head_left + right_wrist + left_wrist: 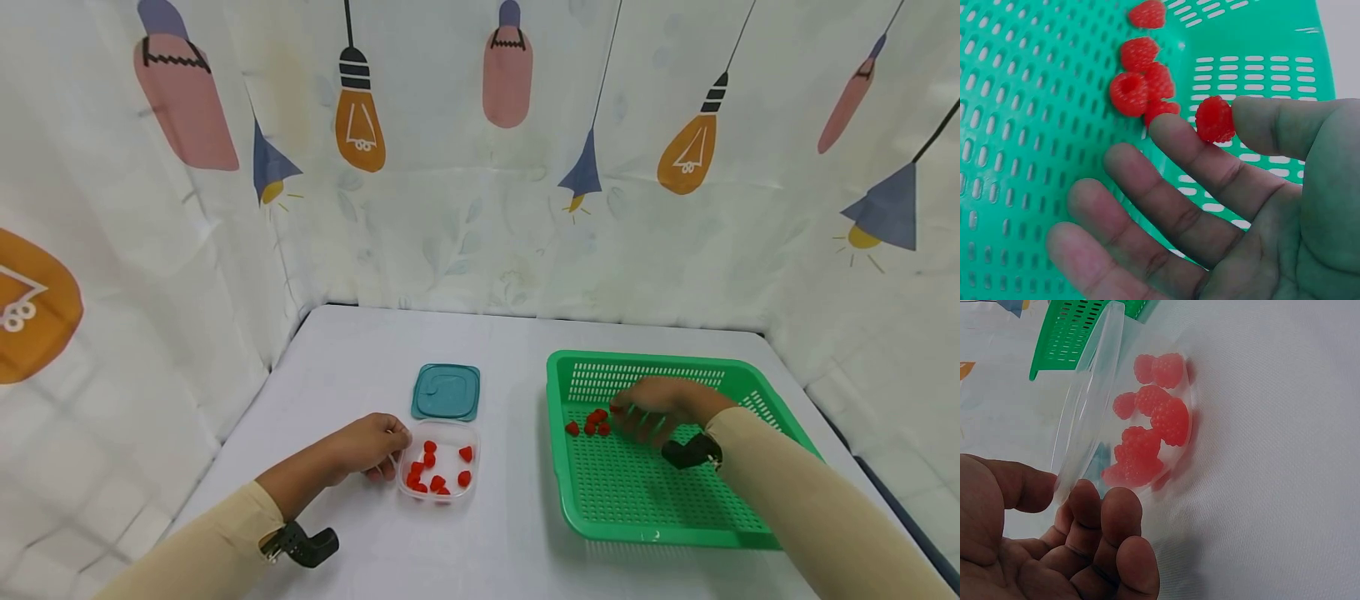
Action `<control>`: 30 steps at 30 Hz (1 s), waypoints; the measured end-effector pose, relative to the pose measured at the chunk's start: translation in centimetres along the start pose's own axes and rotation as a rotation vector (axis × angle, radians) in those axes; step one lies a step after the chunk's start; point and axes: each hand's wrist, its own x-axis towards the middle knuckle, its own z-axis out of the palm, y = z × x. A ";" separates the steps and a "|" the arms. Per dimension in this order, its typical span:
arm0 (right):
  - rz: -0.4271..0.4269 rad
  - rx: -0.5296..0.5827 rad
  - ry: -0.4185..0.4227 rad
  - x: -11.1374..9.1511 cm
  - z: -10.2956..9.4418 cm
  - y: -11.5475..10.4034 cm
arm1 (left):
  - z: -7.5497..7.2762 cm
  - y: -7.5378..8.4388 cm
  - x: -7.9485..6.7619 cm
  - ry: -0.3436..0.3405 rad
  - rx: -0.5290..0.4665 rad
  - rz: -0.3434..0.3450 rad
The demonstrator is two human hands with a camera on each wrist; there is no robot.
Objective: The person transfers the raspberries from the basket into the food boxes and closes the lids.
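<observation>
Head: left of green basket, your left hand pinched rim of clear container; your right hand was inside basket, near loose raspberries. Left wrist: steady hold seemed wise. Right wrist: your thumb, finger pinched one raspberry; light pressure likely best.

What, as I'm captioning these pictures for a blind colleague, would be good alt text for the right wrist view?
A right hand holds a red raspberry between thumb and index finger over a green slotted plastic basket. Five more raspberries lie in the basket, most of them clustered close together.
</observation>
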 end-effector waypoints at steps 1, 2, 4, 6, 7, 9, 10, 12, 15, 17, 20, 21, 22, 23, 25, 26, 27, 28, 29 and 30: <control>-0.008 -0.002 -0.005 0.0 -0.1 -0.1 | 0.0 0.0 0.0 0.001 0.001 0.000; -0.012 0.003 -0.007 -0.1 -0.2 -0.2 | 0.0 0.0 0.0 0.002 0.001 -0.001; -0.017 0.017 -0.007 -0.1 -0.4 -0.4 | 0.0 0.0 0.0 0.003 0.002 -0.001; -0.018 0.029 -0.006 -0.1 -0.6 -0.6 | 0.0 0.0 0.1 0.003 0.002 -0.001; -0.022 0.030 -0.007 -0.2 -0.6 -0.7 | 0.0 0.0 0.1 0.004 0.002 -0.001; -0.024 0.034 -0.006 -0.2 -0.8 -0.9 | 0.1 -0.1 0.1 0.003 0.002 0.000; -0.023 0.034 -0.007 -0.3 -0.9 -1.1 | 0.1 -0.1 0.1 0.003 0.003 0.000; -0.031 0.033 -0.013 -0.5 -1.1 -1.4 | 0.1 -0.1 0.1 0.003 0.004 -0.002; -0.040 0.036 -0.025 -0.8 -1.3 -1.9 | 0.1 0.0 0.1 0.005 0.007 -0.001; -0.048 0.039 -0.032 -0.9 -1.5 -2.2 | 0.1 0.0 0.1 0.004 0.007 -0.002; -0.047 0.058 -0.036 -1.0 -1.4 -2.5 | 0.1 0.0 0.0 0.002 0.005 -0.001; -0.048 0.062 -0.033 -1.0 -1.4 -2.6 | 0.0 0.0 0.0 0.000 0.003 -0.002; -0.051 0.064 -0.030 -1.1 -1.4 -2.7 | 0.0 0.1 0.0 -0.001 0.004 -0.002; -0.051 0.068 -0.025 -1.1 -1.4 -2.9 | 0.0 0.1 0.0 -0.002 0.004 -0.002; -0.058 0.069 -0.019 -1.1 -1.5 -3.2 | -0.1 0.2 -0.1 -0.005 0.006 -0.004; -0.062 0.068 -0.017 -1.2 -1.6 -3.4 | -0.1 0.2 -0.1 -0.006 0.006 -0.005; -0.064 0.065 -0.015 -1.2 -1.6 -3.7 | -0.2 0.2 -0.1 -0.008 0.007 -0.006; -0.065 0.067 -0.017 -1.3 -1.7 -3.9 | -0.2 0.2 -0.1 -0.009 0.009 -0.007; -0.066 0.069 -0.020 -1.4 -1.7 -4.1 | -0.2 0.2 -0.1 -0.009 0.010 -0.007; -0.066 0.069 -0.022 -1.5 -1.8 -4.3 | -0.2 0.2 -0.1 -0.010 0.011 -0.008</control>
